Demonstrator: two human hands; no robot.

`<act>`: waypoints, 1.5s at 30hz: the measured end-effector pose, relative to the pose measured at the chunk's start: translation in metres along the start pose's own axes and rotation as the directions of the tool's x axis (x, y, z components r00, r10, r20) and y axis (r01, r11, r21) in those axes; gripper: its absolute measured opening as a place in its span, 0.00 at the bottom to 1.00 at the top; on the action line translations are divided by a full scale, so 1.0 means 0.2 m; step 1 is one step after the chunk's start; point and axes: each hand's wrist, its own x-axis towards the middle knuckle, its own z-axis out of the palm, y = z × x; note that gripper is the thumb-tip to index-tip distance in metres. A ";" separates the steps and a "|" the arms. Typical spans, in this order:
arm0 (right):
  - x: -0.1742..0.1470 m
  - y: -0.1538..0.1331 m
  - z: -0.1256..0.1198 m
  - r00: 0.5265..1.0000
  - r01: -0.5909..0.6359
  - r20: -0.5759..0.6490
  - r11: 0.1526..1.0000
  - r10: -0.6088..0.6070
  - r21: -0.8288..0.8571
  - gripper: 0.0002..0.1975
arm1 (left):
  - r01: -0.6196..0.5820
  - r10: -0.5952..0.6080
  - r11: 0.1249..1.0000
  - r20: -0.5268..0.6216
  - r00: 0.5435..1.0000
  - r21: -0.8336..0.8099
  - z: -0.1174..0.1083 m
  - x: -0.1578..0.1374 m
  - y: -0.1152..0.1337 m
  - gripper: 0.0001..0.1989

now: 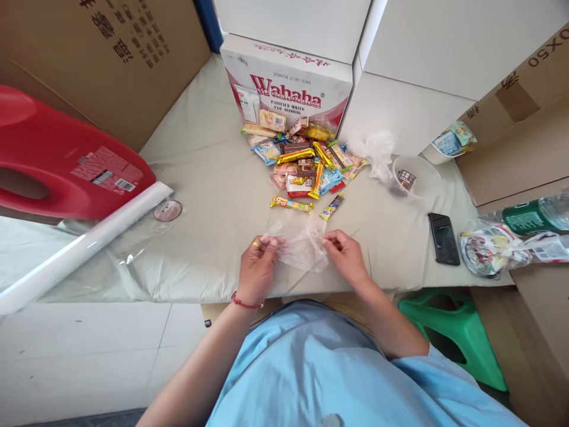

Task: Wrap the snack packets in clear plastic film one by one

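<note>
Between my two hands, low over the front of the cloth-covered table, stretches a thin clear plastic bag (299,249). My left hand (260,264) pinches its left side; a ring and a red bracelet show on that arm. Its right side is pinched by the fingertips of my right hand (344,255). Just beyond the bag lie two small snack bars, one yellow and patterned (291,204), the other darker (332,206). Behind them a heap of wrapped snacks (304,163) leans toward a Wahaha water carton (288,89).
On the right are a clear round tub (424,178) with a cocoa packet, a crumpled plastic bag (377,151), a phone (444,239) and a bottle (533,215). A red jug (66,154) and white roll (89,243) occupy the left. A green stool (475,338) stands below.
</note>
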 end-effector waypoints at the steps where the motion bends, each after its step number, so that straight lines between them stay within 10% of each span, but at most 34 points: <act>1: 0.01 0.01 -0.02 0.999 -0.005 -0.046 0.998 0.007 0.060 0.11 | -0.015 0.015 1.000 -0.053 0.998 -0.003 -0.04 0.01 0.01 0.23; 7: -0.06 0.08 -0.25 0.968 -0.097 -0.204 0.966 0.148 0.238 0.15 | -0.047 0.045 0.999 -0.159 0.986 -0.009 -0.15 0.14 0.04 0.21; 15: -0.18 0.05 -0.40 0.910 -0.102 -0.412 0.987 0.043 -0.123 0.18 | -0.111 0.120 0.971 -0.029 0.992 0.211 -0.03 0.15 0.03 0.16; 19: -0.13 -0.15 -0.20 0.976 -0.206 -0.022 0.954 0.216 0.216 0.23 | -0.182 0.182 0.932 0.031 0.983 0.313 0.01 0.08 0.00 0.11; 23: -0.04 -0.26 0.07 0.894 -0.425 0.306 0.835 0.327 0.350 0.30 | -0.336 0.332 0.804 0.099 0.938 0.490 0.01 0.01 0.00 0.04; 28: 0.02 -0.23 0.17 0.918 -0.365 0.308 0.831 0.248 0.419 0.27 | -0.516 0.437 0.636 0.283 0.854 0.574 -0.03 -0.08 0.02 0.02; 33: 0.01 -0.20 0.15 0.913 -0.295 0.378 0.891 0.156 0.345 0.21 | -0.225 0.180 0.943 0.190 0.965 0.245 -0.05 -0.07 0.01 0.16; 37: 0.02 -0.19 0.16 0.865 -0.238 0.495 0.937 0.085 0.254 0.19 | -0.073 -0.009 0.923 0.211 0.978 0.378 0.00 -0.01 0.05 0.21; 45: 0.04 -0.19 0.02 0.949 -0.115 0.315 0.954 0.022 0.278 0.16 | -0.157 0.161 0.942 0.014 0.987 0.297 -0.01 0.08 0.09 0.17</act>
